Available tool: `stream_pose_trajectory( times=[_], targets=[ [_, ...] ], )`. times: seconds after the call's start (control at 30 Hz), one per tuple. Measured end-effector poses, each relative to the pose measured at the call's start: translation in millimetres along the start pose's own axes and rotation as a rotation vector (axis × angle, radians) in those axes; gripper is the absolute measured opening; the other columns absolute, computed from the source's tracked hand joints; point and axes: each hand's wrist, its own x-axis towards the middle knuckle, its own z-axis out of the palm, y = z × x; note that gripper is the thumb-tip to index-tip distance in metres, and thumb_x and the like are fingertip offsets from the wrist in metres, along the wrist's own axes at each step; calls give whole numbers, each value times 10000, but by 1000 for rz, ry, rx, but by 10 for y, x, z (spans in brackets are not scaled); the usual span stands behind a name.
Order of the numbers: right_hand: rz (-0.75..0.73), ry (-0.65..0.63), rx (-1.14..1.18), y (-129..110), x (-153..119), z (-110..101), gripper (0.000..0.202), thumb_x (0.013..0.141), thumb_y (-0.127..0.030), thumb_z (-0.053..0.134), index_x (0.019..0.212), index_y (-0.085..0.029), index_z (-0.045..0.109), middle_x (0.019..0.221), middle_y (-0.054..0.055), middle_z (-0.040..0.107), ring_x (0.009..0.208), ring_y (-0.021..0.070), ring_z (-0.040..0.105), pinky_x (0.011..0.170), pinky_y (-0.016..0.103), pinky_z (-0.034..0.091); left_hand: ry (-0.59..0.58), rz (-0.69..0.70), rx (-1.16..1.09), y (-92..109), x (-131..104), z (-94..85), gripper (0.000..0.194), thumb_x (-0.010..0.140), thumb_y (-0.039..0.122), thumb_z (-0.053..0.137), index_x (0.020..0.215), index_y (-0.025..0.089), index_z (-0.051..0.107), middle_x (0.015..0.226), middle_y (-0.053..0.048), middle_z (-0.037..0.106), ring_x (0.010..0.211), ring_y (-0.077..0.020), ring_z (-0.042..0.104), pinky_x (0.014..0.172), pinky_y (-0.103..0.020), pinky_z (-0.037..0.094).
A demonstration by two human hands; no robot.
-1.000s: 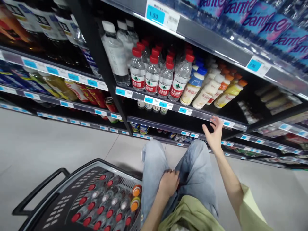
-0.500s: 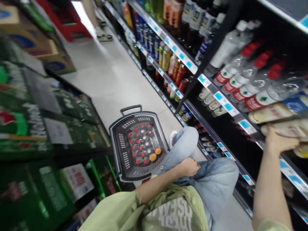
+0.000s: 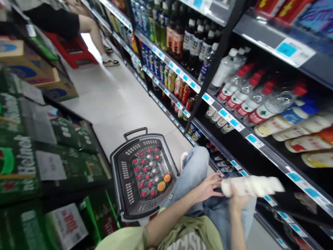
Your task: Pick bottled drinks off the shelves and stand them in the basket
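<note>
A white bottle (image 3: 256, 185), blurred by motion, lies almost level over my lap with its base toward the left. My right hand (image 3: 237, 199) is wrapped round it near that end. Just left of the bottle, my left hand (image 3: 210, 187) has its fingers spread, with nothing in it. On the floor to the left of my knee stands a black basket (image 3: 118, 180) holding several red-capped bottles (image 3: 139, 176) and two with orange tops (image 3: 161, 186). Several red-capped water bottles (image 3: 262, 107) and pale bottles (image 3: 275, 123) line the shelf at the right.
Shelf edges (image 3: 234, 123) with price tags run along my right side. Green beer cartons (image 3: 23, 156) are stacked at the left. Farther up the aisle, a person in black shorts (image 3: 54, 21) sits on a red stool (image 3: 75, 52). Brown boxes (image 3: 57, 85) stand at the upper left.
My right hand has left the shelf and come over my lap with the white bottle. My left hand has opened and moved right toward it. The view has shifted.
</note>
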Motion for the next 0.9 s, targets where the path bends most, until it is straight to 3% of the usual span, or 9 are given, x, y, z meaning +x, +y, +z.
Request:
stream_pose_trajectory(
  times=[0.07, 0.13, 0.2, 0.3, 0.4, 0.5, 0.73, 0.83, 0.9],
  targets=[
    [42, 89, 18, 289, -412, 164, 480, 650, -430, 885, 1037, -276, 648, 910, 38, 769, 784, 318, 757, 611, 491, 675, 24, -38, 161, -26, -54, -82, 706, 602, 351, 946, 1251, 282, 675, 1379, -112, 643, 1263, -324, 627, 984, -460, 561],
    [94, 61, 80, 481, -608, 279, 356, 699, -393, 867, 984, -279, 686, 790, -6, 764, 653, 266, 736, 533, 420, 649, 83, -44, 361, -82, -80, -178, 761, 519, 257, 955, 1233, 282, 694, 1323, -86, 660, 1229, -310, 636, 1012, -418, 549],
    [146, 49, 142, 575, -615, 325, 289, 771, -402, 818, 1020, -292, 722, 759, -25, 772, 630, 257, 742, 518, 394, 646, 99, 0, 530, -139, -72, -255, 841, 507, 216, 945, 1298, 292, 669, 1392, -84, 612, 1264, -310, 605, 1017, -403, 551],
    [172, 102, 212, 587, -469, 328, 257, 864, -465, 725, 1068, -310, 752, 739, -45, 780, 616, 253, 758, 492, 372, 644, 80, 69, 699, -184, -8, -302, 924, 528, 174, 923, 1391, 256, 606, 1502, -133, 499, 1273, -314, 573, 902, -380, 591],
    [192, 118, 294, 545, -381, 353, 218, 862, -483, 741, 959, -289, 758, 678, -56, 768, 536, 237, 736, 433, 347, 622, 126, 72, 755, -191, 53, -294, 867, 557, 124, 884, 1370, 210, 596, 1471, -167, 506, 1203, -291, 599, 813, -328, 588],
    [259, 119, 349, 527, -416, 407, 229, 835, -490, 772, 897, -271, 739, 688, -46, 774, 545, 235, 743, 450, 340, 636, 149, 74, 748, -188, 62, -272, 832, 569, 87, 858, 1349, 204, 593, 1452, -165, 542, 1200, -281, 610, 828, -314, 579],
    [440, 74, 471, 513, -430, 388, 523, 714, -573, 830, 1046, -181, 729, 889, 44, 814, 783, 265, 790, 682, 382, 679, 160, 84, 648, -121, 38, -146, 765, 594, 200, 892, 1309, 198, 622, 1369, -117, 652, 1155, -240, 638, 870, -287, 552],
    [462, 41, 567, 460, -333, 305, 532, 814, -685, 690, 1089, -231, 715, 945, 39, 809, 883, 286, 794, 749, 433, 680, 180, -11, 579, -108, 54, -137, 606, 714, 388, 788, 1263, 186, 628, 1112, -78, 743, 871, -179, 680, 640, -239, 509],
    [472, 32, 610, 442, -274, 257, 490, 846, -686, 650, 1084, -261, 706, 944, 21, 802, 905, 288, 795, 774, 453, 677, 217, -91, 566, -127, 67, -169, 504, 803, 511, 656, 1177, 176, 614, 846, -27, 721, 617, -136, 614, 497, -222, 402]
  ],
)
